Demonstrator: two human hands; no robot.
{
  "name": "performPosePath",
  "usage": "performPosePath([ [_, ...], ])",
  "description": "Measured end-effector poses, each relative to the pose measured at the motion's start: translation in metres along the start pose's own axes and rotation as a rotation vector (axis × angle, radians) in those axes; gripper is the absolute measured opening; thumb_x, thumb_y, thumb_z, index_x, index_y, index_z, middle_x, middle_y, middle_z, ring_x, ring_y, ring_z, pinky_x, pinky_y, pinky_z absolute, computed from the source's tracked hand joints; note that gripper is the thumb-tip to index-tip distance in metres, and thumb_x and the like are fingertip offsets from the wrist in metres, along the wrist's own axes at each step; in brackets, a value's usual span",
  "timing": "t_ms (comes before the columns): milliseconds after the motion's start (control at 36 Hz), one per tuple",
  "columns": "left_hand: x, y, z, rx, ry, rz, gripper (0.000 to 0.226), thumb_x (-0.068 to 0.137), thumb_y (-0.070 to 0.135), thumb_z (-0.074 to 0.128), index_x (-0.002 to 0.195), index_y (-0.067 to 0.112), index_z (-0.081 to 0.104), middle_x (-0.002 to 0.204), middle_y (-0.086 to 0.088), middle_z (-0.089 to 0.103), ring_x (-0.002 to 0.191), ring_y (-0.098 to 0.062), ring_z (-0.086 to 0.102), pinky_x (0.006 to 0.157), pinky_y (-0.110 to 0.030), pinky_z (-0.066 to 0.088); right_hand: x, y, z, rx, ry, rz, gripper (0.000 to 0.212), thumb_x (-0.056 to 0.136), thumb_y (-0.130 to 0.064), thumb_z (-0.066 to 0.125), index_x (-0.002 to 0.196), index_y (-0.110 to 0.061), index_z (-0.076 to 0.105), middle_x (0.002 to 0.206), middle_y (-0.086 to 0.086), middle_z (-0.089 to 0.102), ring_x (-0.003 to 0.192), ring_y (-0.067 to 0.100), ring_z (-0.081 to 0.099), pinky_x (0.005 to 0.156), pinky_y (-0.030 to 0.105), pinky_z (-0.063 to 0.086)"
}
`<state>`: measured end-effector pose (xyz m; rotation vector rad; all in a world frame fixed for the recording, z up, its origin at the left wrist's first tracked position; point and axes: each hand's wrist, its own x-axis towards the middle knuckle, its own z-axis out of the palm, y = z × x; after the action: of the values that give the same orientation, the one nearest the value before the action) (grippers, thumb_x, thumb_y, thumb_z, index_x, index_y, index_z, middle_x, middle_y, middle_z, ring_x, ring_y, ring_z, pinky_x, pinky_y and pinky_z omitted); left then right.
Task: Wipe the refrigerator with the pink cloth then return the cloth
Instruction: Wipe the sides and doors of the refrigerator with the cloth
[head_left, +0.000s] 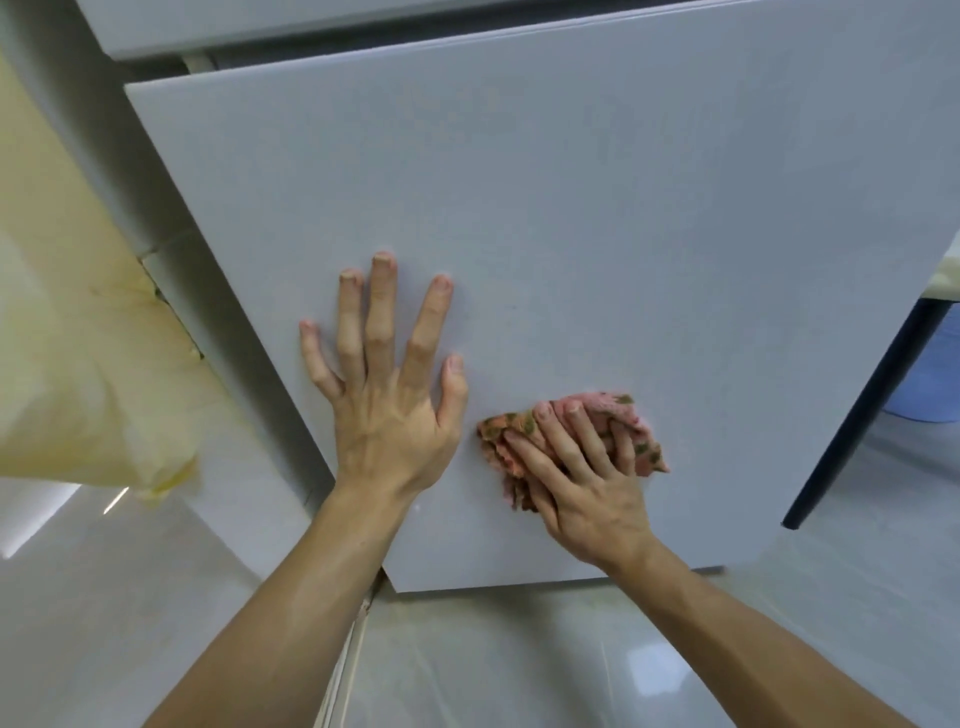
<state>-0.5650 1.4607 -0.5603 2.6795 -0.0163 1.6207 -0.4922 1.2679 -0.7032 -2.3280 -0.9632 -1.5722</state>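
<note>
The pale grey refrigerator door (571, 208) fills most of the head view, seen from above. My left hand (387, 395) lies flat on its lower part, fingers spread, holding nothing. Just to its right, my right hand (582, 478) presses a bunched pink cloth (641, 441) with green and orange patches against the door. The cloth sticks out beyond my fingers on the left and right; its middle is hidden under my hand.
A yellowish curtain or bag (67, 338) hangs at the left, close to the refrigerator's side. A dark table leg (862, 415) and a blue container (930, 374) stand at the right. Glossy light floor tiles (519, 665) lie below the door.
</note>
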Motion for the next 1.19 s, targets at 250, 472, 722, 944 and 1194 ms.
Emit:
performPosePath([
  [250, 0.0, -0.011, -0.009, -0.001, 0.008, -0.016, 0.07, 0.101, 0.03, 0.058, 0.164, 0.028, 0.028, 0.172, -0.017, 0.02, 0.161, -0.035, 0.012, 0.127, -0.066, 0.007, 0.044, -0.011, -0.018, 0.045, 0.002, 0.083, 0.067, 0.108, -0.032, 0.051, 0.167, -0.036, 0.021, 0.177, -0.005, 0.002, 0.164, 0.019, 0.001, 0.128, 0.049, -0.006],
  [472, 0.007, -0.03, -0.015, 0.001, 0.074, -0.048, 0.064, 0.103, 0.02, 0.051, 0.163, 0.028, 0.029, 0.172, -0.017, 0.023, 0.16, -0.035, 0.016, 0.127, -0.063, 0.01, 0.155, -0.051, -0.04, 0.143, 0.207, 0.347, 0.054, 0.112, -0.03, 0.045, 0.164, -0.03, 0.03, 0.17, 0.007, 0.03, 0.159, 0.028, 0.016, 0.127, 0.057, 0.007],
  [722, -0.002, -0.05, -0.013, 0.013, 0.105, -0.07, 0.059, 0.108, 0.025, 0.046, 0.164, 0.025, 0.028, 0.17, -0.019, 0.024, 0.159, -0.037, 0.017, 0.126, -0.065, 0.015, 0.122, -0.067, -0.015, 0.152, 0.27, 0.249, 0.057, 0.109, -0.028, 0.048, 0.164, -0.028, 0.031, 0.172, 0.002, 0.023, 0.163, 0.023, 0.011, 0.129, 0.053, 0.007],
  [944, -0.003, -0.047, -0.017, -0.003, 0.108, -0.082, 0.066, 0.1, 0.015, 0.049, 0.163, 0.025, 0.03, 0.172, -0.018, 0.023, 0.16, -0.036, 0.016, 0.128, -0.06, 0.011, 0.028, -0.077, 0.014, 0.076, 0.018, 0.015, 0.065, 0.104, -0.033, 0.051, 0.165, -0.034, 0.028, 0.177, -0.007, 0.008, 0.163, 0.017, 0.011, 0.131, 0.047, 0.0],
  [1194, 0.002, -0.05, -0.032, -0.014, 0.06, -0.089, 0.087, 0.079, 0.003, 0.05, 0.162, 0.025, 0.035, 0.173, -0.014, 0.021, 0.162, -0.032, 0.012, 0.129, -0.059, 0.007, 0.081, -0.079, -0.013, 0.111, 0.006, 0.066, 0.082, 0.097, -0.012, 0.058, 0.167, -0.033, 0.021, 0.177, -0.007, 0.001, 0.163, 0.015, 0.001, 0.129, 0.046, -0.007],
])
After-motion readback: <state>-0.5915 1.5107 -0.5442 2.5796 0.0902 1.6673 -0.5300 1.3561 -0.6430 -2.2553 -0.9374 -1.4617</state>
